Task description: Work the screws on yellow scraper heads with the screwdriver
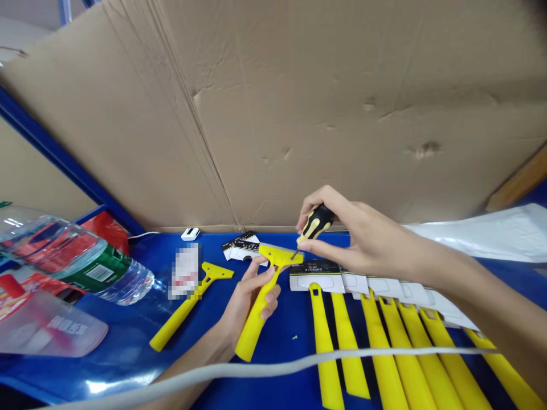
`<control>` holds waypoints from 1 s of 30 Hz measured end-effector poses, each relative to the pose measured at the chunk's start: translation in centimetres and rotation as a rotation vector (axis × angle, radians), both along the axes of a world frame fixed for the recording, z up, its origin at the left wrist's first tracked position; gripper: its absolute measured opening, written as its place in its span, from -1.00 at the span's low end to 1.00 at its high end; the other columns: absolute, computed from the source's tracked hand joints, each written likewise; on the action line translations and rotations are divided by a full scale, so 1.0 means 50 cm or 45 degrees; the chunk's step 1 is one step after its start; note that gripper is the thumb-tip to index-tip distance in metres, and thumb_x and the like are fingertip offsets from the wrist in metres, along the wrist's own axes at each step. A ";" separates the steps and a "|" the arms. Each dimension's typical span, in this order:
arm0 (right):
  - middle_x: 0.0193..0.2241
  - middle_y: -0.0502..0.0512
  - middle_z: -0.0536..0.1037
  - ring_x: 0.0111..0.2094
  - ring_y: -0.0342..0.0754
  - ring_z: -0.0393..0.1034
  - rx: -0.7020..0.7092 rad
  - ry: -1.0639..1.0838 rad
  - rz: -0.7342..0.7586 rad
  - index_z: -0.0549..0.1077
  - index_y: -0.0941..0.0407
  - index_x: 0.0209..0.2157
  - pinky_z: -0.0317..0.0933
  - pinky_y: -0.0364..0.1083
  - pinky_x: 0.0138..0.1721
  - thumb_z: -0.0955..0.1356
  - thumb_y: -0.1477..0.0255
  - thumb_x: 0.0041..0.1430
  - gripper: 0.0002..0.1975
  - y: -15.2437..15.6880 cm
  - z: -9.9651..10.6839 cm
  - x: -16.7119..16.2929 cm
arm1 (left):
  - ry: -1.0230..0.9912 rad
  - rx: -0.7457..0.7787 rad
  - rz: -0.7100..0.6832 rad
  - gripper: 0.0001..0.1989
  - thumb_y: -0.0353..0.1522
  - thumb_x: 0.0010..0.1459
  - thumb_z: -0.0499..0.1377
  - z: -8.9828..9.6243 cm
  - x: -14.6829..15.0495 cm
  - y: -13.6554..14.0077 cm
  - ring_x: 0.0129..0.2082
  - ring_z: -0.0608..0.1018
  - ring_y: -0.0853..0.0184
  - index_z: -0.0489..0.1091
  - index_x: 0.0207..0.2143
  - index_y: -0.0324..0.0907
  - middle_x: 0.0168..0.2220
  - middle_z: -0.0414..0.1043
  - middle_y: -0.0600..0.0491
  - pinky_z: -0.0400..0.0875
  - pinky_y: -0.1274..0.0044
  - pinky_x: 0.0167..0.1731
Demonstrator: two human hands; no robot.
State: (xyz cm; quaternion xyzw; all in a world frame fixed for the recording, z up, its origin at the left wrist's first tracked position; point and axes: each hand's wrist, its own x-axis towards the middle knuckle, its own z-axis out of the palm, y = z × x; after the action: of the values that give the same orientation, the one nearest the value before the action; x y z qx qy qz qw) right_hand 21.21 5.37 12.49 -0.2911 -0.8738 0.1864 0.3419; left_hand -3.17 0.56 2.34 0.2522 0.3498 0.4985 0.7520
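Flanking the left hand [245, 296] well off to its left, two containers are seen: a clear bottle [85, 256] with a green label, in which clear liquid is shown, and a translucent cup [51, 330], through whose wall a reddish shape is made out; whether it lies inside or behind cannot be told. Both are cut off by the picture's edge. Behind the bottle, a red bag [109, 230] is partly covered.

By the left hand a yellow scraper [258, 313] is gripped below its head, fingers wrapped round the handle. By the right hand [359, 233] a black-and-cream screwdriver [317, 223] is pinched between thumb and fingers, its shaft angled down to the scraper's head; how the tip is seated is too small to tell.

Left of the left grip, a second scraper [179, 316] is laid, its neck partly overlapped by a pixelated patch [184, 270]. Just beyond the grip, black-and-white cards [243, 247] are partly hidden by the scraper head. To its right, a small screw [294, 337] is seen on the blue table [128, 319]; farther right, a row of yellow handles [327, 353] is ranged, their upper ends covered by cardboard sleeves [316, 282] and some by the right forearm. Across the foreground, handles and left forearm are crossed by a pale cable [299, 363].
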 end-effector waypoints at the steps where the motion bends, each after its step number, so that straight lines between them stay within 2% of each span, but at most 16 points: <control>1: 0.02 0.18 0.61 -0.08 0.07 0.57 -0.019 -0.003 0.017 0.36 0.04 0.06 0.43 0.01 -0.12 0.43 0.31 0.37 -0.69 -0.001 0.000 0.000 | 0.000 -0.003 -0.001 -0.56 -0.40 0.16 0.43 -0.001 0.000 0.000 -0.65 0.36 0.62 0.29 -0.02 -0.03 -0.04 0.52 0.04 0.20 0.75 -0.79; 3: 0.06 0.19 0.60 -0.01 0.08 0.57 -0.025 0.024 0.059 0.37 0.03 0.09 0.43 0.03 -0.04 0.40 0.32 0.40 -0.71 -0.002 0.000 -0.001 | -0.005 -0.005 0.007 -0.56 -0.40 0.15 0.43 -0.003 0.000 0.000 -0.65 0.35 0.62 0.29 -0.03 -0.03 -0.04 0.52 0.04 0.19 0.76 -0.79; 7: -0.08 0.11 0.64 -0.14 0.04 0.59 0.042 0.054 0.038 0.39 0.03 0.03 0.42 0.02 -0.09 0.43 0.25 0.39 -0.72 -0.007 0.003 -0.003 | 0.002 -0.002 0.008 -0.55 -0.39 0.17 0.42 -0.003 -0.002 0.001 -0.65 0.34 0.63 0.29 0.02 -0.02 -0.02 0.51 0.04 0.18 0.75 -0.79; 12: 0.04 0.13 0.59 -0.04 0.02 0.55 0.001 0.000 0.125 0.36 0.01 0.09 0.42 0.02 -0.02 0.39 0.37 0.40 -0.73 -0.007 0.006 -0.001 | -0.021 -0.020 0.032 -0.54 -0.41 0.19 0.40 -0.003 -0.004 0.003 -0.66 0.33 0.63 0.24 0.02 -0.02 0.03 0.51 0.00 0.18 0.76 -0.79; 15: -0.07 0.09 0.62 -0.15 -0.01 0.56 0.031 0.058 0.076 0.38 0.02 0.00 0.42 -0.01 -0.11 0.41 0.31 0.41 -0.78 0.000 0.001 -0.001 | -0.026 -0.006 0.038 -0.55 -0.41 0.20 0.38 -0.005 -0.003 0.002 -0.67 0.33 0.63 0.23 0.01 -0.02 -0.02 0.51 0.02 0.18 0.76 -0.79; 18: -0.06 0.12 0.61 -0.20 0.00 0.55 0.039 0.058 0.011 0.35 0.03 0.01 0.41 -0.01 -0.19 0.44 0.25 0.37 -0.70 0.005 -0.005 0.000 | 0.023 0.000 0.010 -0.56 -0.39 0.20 0.39 -0.009 -0.001 0.001 -0.68 0.32 0.60 0.23 0.00 -0.01 -0.13 0.49 0.08 0.17 0.75 -0.81; 20: -0.02 0.15 0.60 -0.18 0.01 0.55 -0.012 0.041 0.028 0.32 0.03 0.05 0.43 0.01 -0.17 0.44 0.29 0.36 -0.68 0.006 -0.008 -0.001 | 0.039 -0.002 0.003 -0.56 -0.38 0.20 0.39 -0.012 -0.001 0.001 -0.68 0.33 0.60 0.24 0.00 -0.01 -0.14 0.49 0.08 0.17 0.75 -0.81; 23: 0.01 0.15 0.60 -0.10 0.02 0.57 -0.063 0.085 0.084 0.30 0.02 0.11 0.47 0.03 -0.08 0.40 0.37 0.39 -0.67 0.005 -0.009 -0.003 | 0.000 -0.007 0.040 -0.53 -0.40 0.20 0.39 -0.012 -0.003 0.003 -0.67 0.33 0.62 0.24 0.04 0.00 -0.04 0.51 0.04 0.17 0.76 -0.80; 27: 0.01 0.15 0.61 -0.10 0.05 0.59 0.049 0.089 0.026 0.34 0.01 0.14 0.48 0.06 -0.08 0.43 0.27 0.39 -0.63 0.001 -0.005 -0.005 | -0.023 0.006 0.047 -0.52 -0.41 0.20 0.39 -0.010 -0.006 0.004 -0.67 0.34 0.63 0.25 0.06 0.00 0.02 0.52 0.01 0.19 0.76 -0.80; 30: 0.11 0.17 0.57 0.04 0.07 0.54 0.033 0.039 0.066 0.36 0.01 0.13 0.46 0.05 -0.01 0.42 0.32 0.38 -0.65 -0.001 -0.001 -0.002 | -0.013 0.001 0.026 -0.55 -0.41 0.22 0.37 -0.010 -0.007 0.004 -0.65 0.36 0.62 0.26 0.05 -0.01 0.03 0.52 0.00 0.20 0.76 -0.80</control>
State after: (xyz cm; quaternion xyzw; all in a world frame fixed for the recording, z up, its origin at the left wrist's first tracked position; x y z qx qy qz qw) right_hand 21.11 5.30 12.44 -0.2610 -0.8781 0.1882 0.3540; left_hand -3.54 0.78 1.84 0.2463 0.3485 0.5075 0.7486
